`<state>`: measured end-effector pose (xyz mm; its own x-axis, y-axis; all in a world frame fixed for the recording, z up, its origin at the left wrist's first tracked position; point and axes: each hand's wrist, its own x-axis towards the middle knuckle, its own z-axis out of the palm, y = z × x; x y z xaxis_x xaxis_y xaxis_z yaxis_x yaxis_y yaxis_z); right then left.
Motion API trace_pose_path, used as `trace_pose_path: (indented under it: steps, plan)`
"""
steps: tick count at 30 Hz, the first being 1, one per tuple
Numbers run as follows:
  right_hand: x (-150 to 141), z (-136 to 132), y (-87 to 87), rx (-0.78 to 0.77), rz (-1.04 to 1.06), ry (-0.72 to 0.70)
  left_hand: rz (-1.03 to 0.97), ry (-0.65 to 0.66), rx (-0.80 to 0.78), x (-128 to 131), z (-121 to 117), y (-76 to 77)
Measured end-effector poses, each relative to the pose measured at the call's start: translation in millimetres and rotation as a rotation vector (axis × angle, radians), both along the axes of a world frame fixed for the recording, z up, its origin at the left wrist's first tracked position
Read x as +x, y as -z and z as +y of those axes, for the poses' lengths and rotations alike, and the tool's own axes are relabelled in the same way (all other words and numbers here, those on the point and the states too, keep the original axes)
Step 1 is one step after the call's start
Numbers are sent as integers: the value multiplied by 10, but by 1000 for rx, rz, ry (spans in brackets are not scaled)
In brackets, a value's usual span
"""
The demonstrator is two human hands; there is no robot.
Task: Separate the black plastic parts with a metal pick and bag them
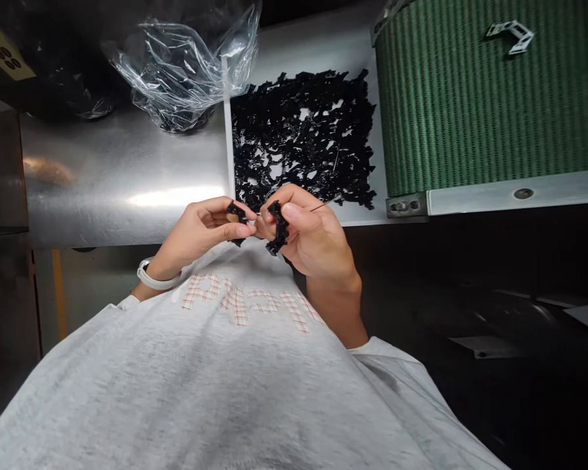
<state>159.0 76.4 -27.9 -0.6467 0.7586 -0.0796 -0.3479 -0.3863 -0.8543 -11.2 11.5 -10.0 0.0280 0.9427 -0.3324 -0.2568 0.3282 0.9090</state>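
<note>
Small curved black plastic pc (277, 228) is in the R hand (318, 238), pinched narrow betw. thumb & index, prob. by its edge so the notched side is free. Second small black plastic pc (236, 212), partly covered, is in the L hand (198, 228), thumb & fingertips drawn in on it, just left of the R fingers; hands are near each other, prob. so both pcs are easy to see. One thin dark rod (319, 207) sticks out right of the R thumb; can't tell where its other end is. Just beyond the fingers: one shallow white tray (228, 156) w/ a flat heap of black plastic pcs (353, 130), too tangled to count, prob. set close for a short reach. Farther off, left of & beyond the L fingers: clear crinkled plastic bag (176, 65), at least one, on the shiny steel worktop (102, 156), maybe put aside for elbow room. Right of the R fingers, well apart: one green ribbed belt (436, 117) carrying one pale angular pc (523, 42). Totals: 2 black pcs in hand, 1 per hand; 1 rod, 1 tray, 1 belt.
</note>
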Motion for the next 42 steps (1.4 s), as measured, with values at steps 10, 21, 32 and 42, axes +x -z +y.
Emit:
trace_pose_path:
  steps: [10, 21, 32, 42]
  plan:
    - [-6, -31, 17, 184, -100, 28, -117, -39, -3, 70, -44, 140]
    - [29, -57, -65, 365, -276, 110, -170, -63, -18, 180, -24, 99]
    - [65, -95, -150, 394, -419, 92, -182, 25, 7, 176, -50, 120]
    - [65, -46, -8, 227, -281, 76, -200, -103, 14, 149, -68, 84]
